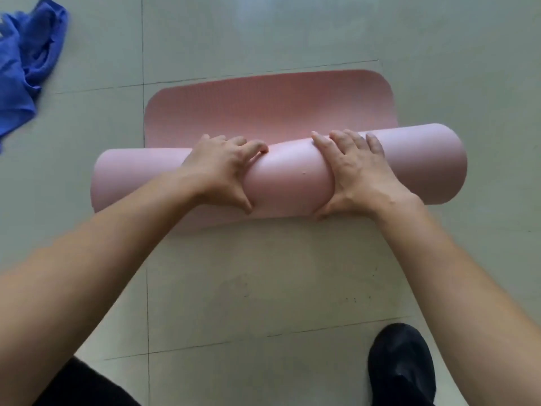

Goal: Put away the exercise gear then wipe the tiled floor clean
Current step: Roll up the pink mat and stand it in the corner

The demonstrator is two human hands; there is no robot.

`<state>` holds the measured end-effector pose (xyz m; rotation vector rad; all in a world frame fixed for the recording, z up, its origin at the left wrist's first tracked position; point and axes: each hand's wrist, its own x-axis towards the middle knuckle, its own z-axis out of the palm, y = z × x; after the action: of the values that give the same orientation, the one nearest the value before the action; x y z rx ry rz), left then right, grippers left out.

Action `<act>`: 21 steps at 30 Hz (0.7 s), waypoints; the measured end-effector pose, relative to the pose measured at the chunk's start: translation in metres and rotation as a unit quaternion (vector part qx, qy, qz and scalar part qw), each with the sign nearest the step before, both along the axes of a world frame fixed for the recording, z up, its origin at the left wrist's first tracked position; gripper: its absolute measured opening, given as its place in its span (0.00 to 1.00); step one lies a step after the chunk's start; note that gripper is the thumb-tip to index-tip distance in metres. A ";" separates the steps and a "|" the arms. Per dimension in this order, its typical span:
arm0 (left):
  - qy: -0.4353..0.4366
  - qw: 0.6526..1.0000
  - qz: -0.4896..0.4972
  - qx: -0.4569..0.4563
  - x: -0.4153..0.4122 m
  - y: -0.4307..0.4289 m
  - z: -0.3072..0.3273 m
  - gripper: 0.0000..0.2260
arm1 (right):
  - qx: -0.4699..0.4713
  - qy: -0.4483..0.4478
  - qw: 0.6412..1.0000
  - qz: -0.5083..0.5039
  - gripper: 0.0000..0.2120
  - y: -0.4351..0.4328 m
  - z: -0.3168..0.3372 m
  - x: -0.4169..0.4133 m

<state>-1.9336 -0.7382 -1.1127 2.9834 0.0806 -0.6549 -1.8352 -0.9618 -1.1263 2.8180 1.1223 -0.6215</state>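
**Head view, looking down on a tiled floor [248, 282].** A pink yoga mat [289, 177] lies at centre, partly rolled. The rolled part forms a thick cylinder lying crosswise. The flat part [263, 109], with rounded corners, stretches over the floor beyond the roll, on the side away from the person.

Both hands sit on the roll, apart from each other, with a bare stretch of mat between them.
- **Left hand [222, 171]:** it clasps the roll left of its middle. The fingers curl over the far side, where the roll meets the flat part, and the thumb presses the near side.
- **Right hand [360, 177]:** it clasps the roll right of its middle. The fingers spread over the top toward the far side, and the thumb hooks low on the near side.

The foam bulges slightly between the two hands. Both forearms are bare and reach the mat from its near side.

A crumpled blue cloth [26, 68] lies on the floor well apart from the mat, beyond its left end. On the near side of the mat, toward its right end, a black shoe [401, 367] stands on the tiles. Toward its left end, a dark trouser leg [85, 388] shows at the frame's edge. Faint marks and specks show on the tiles just on the near side of the roll.
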 end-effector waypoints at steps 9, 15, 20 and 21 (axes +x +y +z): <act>0.057 0.997 -0.048 0.007 0.002 -0.003 0.007 0.60 | 0.088 0.047 0.988 -0.117 0.51 -0.001 0.022 0.039; -0.047 0.995 -0.011 0.088 0.036 -0.019 -0.014 0.57 | 0.193 -0.094 0.959 -0.182 0.29 0.000 -0.012 0.019; 0.051 0.998 0.016 -0.013 0.044 -0.013 0.002 0.45 | 0.200 -0.147 0.945 -0.212 0.36 -0.010 -0.037 -0.010; 0.072 0.996 0.028 -0.037 0.041 -0.014 0.002 0.46 | 0.204 -0.149 0.938 -0.237 0.35 -0.012 -0.040 -0.010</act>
<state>-1.8927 -0.7521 -1.1108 2.8495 0.1457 -0.8446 -1.8457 -0.9738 -1.1667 3.4123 0.5674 0.0570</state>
